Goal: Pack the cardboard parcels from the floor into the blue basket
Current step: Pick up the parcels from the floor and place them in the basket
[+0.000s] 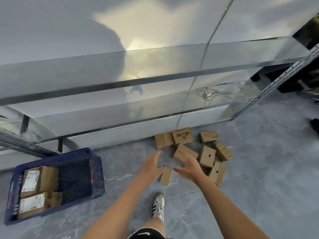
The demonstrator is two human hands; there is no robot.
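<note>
Several brown cardboard parcels (206, 156) lie in a loose heap on the grey floor in front of the metal shelf. One small parcel (166, 175) lies nearest, between my two hands. My left hand (151, 167) hovers open just left of it, fingers stretched forward. My right hand (189, 165) is spread open over another parcel (184, 152), holding nothing. The blue basket (82, 169) stands on the floor at the left. Two parcels with white labels (38, 180) lie in its left half.
A low metal shelving unit (155, 76) runs across the view behind the parcels, with white cables (222, 93) on its lower board. My foot in a white shoe (158, 206) stands on the floor below the hands. Dark objects sit at the far right.
</note>
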